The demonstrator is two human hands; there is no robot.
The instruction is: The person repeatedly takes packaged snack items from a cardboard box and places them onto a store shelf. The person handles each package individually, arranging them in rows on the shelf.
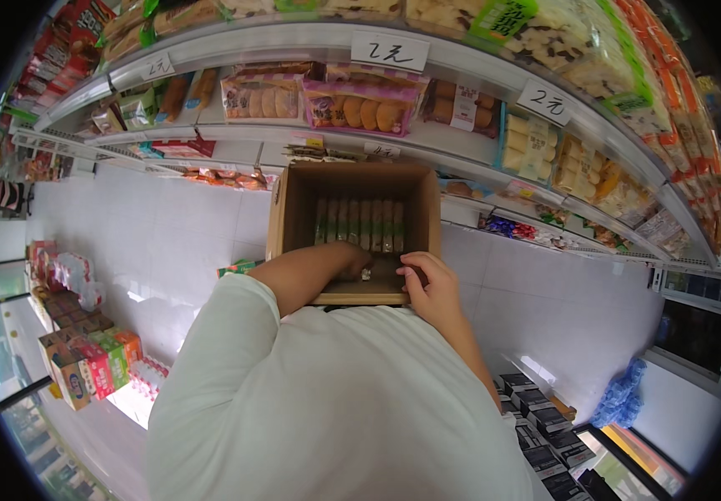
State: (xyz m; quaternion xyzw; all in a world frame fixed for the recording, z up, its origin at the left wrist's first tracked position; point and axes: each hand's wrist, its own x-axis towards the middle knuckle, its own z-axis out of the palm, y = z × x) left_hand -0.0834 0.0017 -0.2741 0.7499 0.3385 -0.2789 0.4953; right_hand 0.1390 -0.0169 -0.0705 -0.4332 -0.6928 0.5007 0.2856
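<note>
An open cardboard box [276, 219] stands before me against the shelf. Inside it, several slim wrapped packs [365, 225] lie side by side in a row at the far part of the bottom. My left hand [353, 260] reaches down into the box near the ends of these packs; a small shiny bit shows by its fingers, and whether it holds anything is hidden by shadow. At the box's near right corner is my right hand [426, 278], its fingers bent loosely over the rim, the thumb apart, with nothing seen in it.
Curved-looking store shelves [310, 41] with handwritten price cards and packaged breads [360, 113] run across the front. Stacked cartons [94, 366] are on the left, dark boxes [542, 432] at the lower right, and a blue plastic bundle [620, 394] on the right. A green pack [235, 268] lies left of the box.
</note>
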